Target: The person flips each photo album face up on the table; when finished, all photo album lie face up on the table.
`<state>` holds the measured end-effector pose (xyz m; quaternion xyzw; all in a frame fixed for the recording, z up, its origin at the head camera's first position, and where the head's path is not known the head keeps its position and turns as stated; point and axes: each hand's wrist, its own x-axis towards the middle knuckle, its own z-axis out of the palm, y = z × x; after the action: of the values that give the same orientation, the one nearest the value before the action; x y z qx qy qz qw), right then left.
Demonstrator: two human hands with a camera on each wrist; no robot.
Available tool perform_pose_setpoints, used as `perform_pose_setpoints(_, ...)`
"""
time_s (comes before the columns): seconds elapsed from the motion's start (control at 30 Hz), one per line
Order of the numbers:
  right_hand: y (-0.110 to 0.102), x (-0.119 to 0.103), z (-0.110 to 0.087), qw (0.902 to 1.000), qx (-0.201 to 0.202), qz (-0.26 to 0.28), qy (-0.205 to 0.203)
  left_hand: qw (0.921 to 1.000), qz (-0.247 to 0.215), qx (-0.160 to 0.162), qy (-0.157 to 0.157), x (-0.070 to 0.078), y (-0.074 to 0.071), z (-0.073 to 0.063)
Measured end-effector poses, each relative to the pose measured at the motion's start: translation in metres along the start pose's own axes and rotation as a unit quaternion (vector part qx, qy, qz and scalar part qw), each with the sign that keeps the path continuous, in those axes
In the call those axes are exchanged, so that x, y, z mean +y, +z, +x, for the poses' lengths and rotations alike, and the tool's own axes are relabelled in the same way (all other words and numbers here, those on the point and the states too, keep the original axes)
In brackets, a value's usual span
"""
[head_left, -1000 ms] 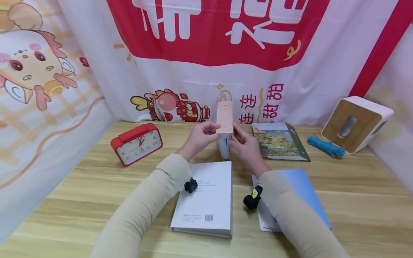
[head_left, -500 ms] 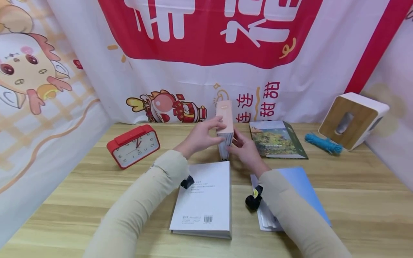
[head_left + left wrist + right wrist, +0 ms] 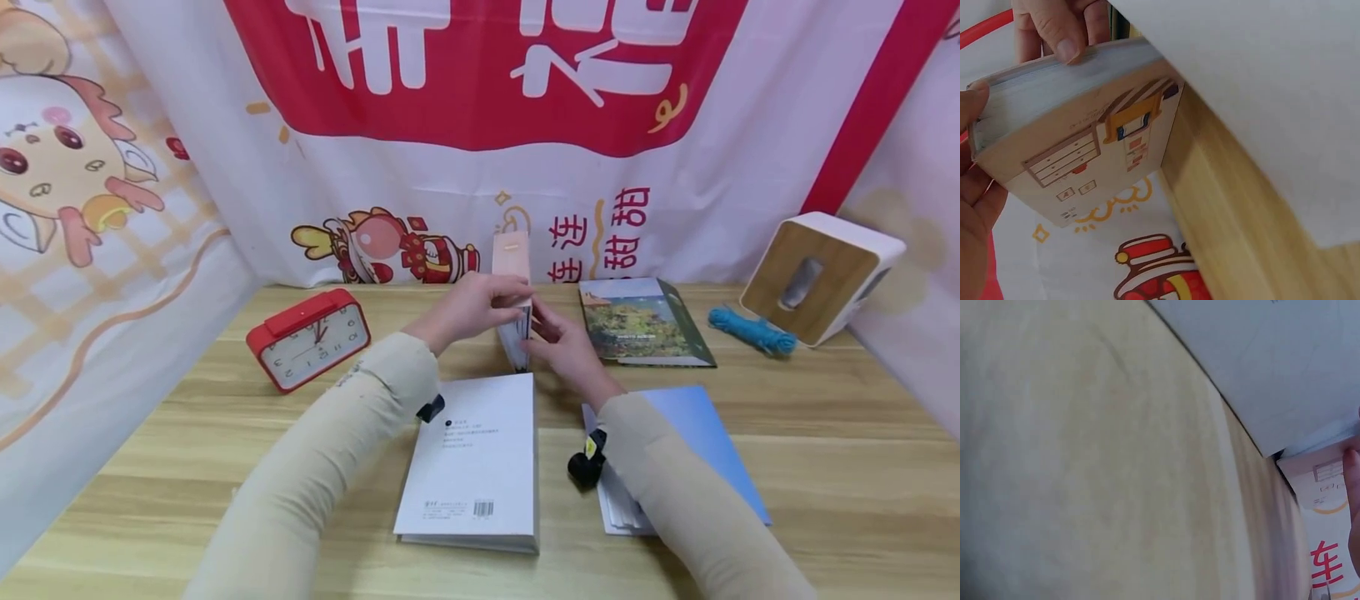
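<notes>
A thick pink album (image 3: 510,254) stands upright on the table near the curtain, its narrow side facing me. My left hand (image 3: 476,307) pinches its upper near corner; the left wrist view shows the thumb by the page edges and the fingers along the cover. On the other side, my right hand (image 3: 566,342) grips the album, with its thumb on the page block. Printed furniture drawings decorate the cover (image 3: 1110,144). Directly in front of the album lies a white book (image 3: 465,475) with a barcode. In the right wrist view, one finger (image 3: 1352,481) touches the album.
Right of the album lies a green-edged photo album (image 3: 637,325). Beyond it are a blue cord bundle (image 3: 752,331) and a wood-fronted tissue box (image 3: 821,275). A red alarm clock (image 3: 309,340) stands left. Under my right forearm lies a blue-covered album (image 3: 701,442). A printed curtain (image 3: 450,183) hangs behind.
My left hand has shifted from the album's left side to over its near upper edge. The album has moved slightly left, the right hand keeping its hold.
</notes>
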<state>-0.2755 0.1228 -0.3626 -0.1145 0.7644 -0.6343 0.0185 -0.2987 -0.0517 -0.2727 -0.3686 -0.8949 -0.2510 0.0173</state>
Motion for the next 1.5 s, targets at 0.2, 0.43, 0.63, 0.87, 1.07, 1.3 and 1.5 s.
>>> perform_pose_setpoints(0.2, 0.0, 0.009, 0.005, 0.9994, -0.019, 0.012, 0.026, 0.9991, 0.034, -0.018, 0.016, -0.002, -0.006, -0.003)
perform_pose_setpoints(0.43, 0.006, 0.017, 0.008, 0.9968, -0.02, 0.063, 0.045, 0.999, 0.044, -0.005, 0.013, -0.007, -0.005, -0.008)
perform_pose_setpoints(0.63, 0.007, 0.018, 0.012, 0.9968, -0.02, 0.034, 0.069, 0.9975, 0.065, 0.006, 0.025, -0.005, -0.008, -0.007)
perform_pose_setpoints(0.87, 0.007, 0.018, 0.015, 0.9957, -0.011, 0.01, 0.091, 0.9974, 0.069, -0.014, 0.015, 0.003, -0.01, 0.0)
perform_pose_setpoints(1.07, 0.006, 0.018, 0.014, 0.9957, -0.008, 0.003, 0.092, 0.996, 0.083, -0.031, 0.014, 0.01, -0.011, 0.005)
perform_pose_setpoints(1.3, 0.009, 0.017, 0.013, 0.9949, -0.008, -0.023, 0.098, 0.9947, 0.091, -0.049, 0.001, 0.015, -0.009, 0.011)
perform_pose_setpoints(1.5, 0.01, 0.02, 0.014, 0.9958, -0.007, -0.048, 0.078, 0.9937, 0.104, -0.041, 0.014, 0.018, -0.007, 0.012)
